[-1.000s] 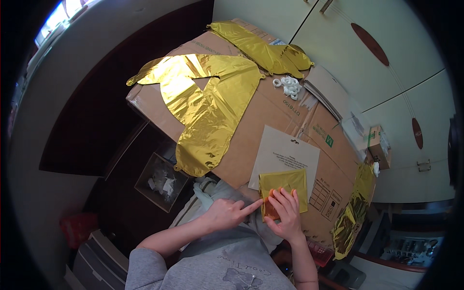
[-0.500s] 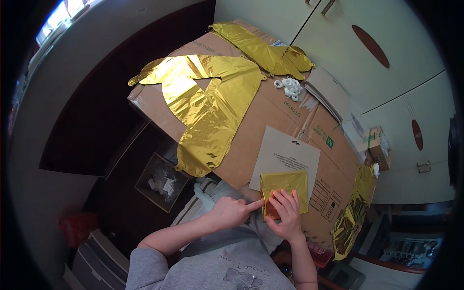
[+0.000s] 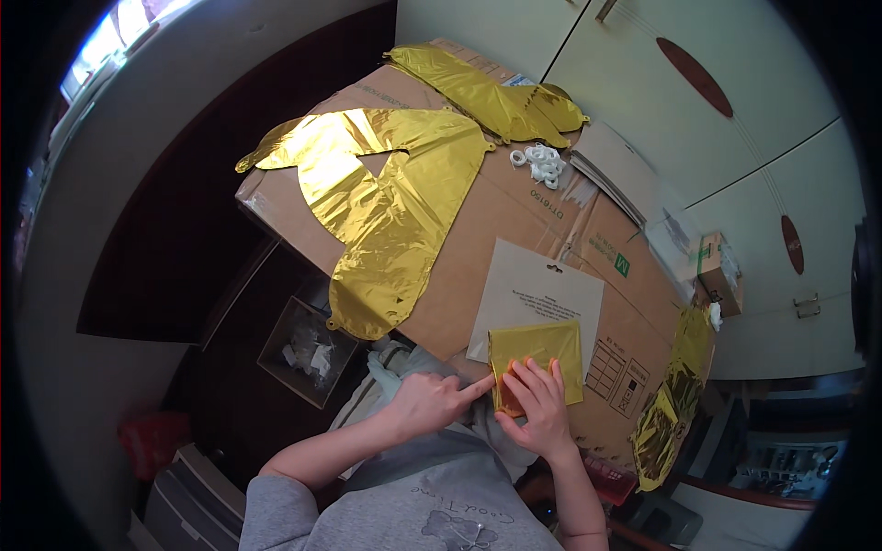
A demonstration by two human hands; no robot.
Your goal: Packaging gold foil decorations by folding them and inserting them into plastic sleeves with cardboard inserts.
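The folded gold foil [image 3: 556,340] lies over the lower part of a grey card [image 3: 533,275], at the near side of a brown cardboard top [image 3: 482,216], close to the shirt [image 3: 413,510]. Room for moving shows as brown cardboard left of the card and beyond it. The foil is flat, roughly square, creased, with an orange-tinted patch under the fingers. The right hand [image 3: 540,404] is opened flat on it, fingers a little apart; the left hand [image 3: 434,402] points its index finger at the left edge, other fingers curled, whether around something I cannot tell. Three larger gold foils are spread out: one mid-left [image 3: 404,220], one at the far edge [image 3: 482,87], one along the right edge [image 3: 657,436]. One pile of white rings [image 3: 544,167] sits beyond.
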